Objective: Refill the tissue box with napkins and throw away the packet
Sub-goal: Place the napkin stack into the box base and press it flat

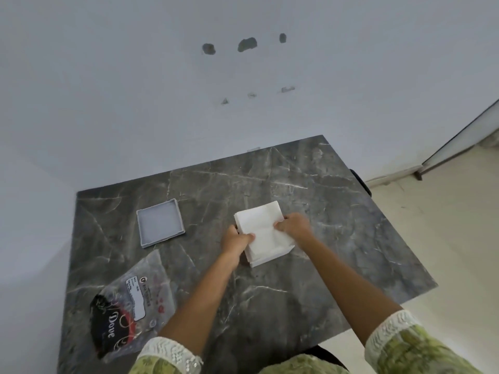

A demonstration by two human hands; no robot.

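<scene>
Grey marble table pushed against a plain white wall, with pale floor off to the right, so there's plenty of room to work. Biggest thing on it is the packet, a crinkly clear bag with dark print that looks empty, lying flat at the near left corner and well apart from the rest. Further back on the left sits the lid, flipped open-side up. Right in the middle is the box, white, with the napkins sticking up out of it. Left hand is clamped on the stack's left edge, thumb over the top, and right hand pinches the right edge, fingers curled onto the paper. I'd say the stack is only partly seated, since the far end looks to ride above the rim. Best bet is to keep both sides squeezed evenly, square the corners to the walls and press down flat so nothing folds. Then comes the lid, and the packet goes in the bin.
</scene>
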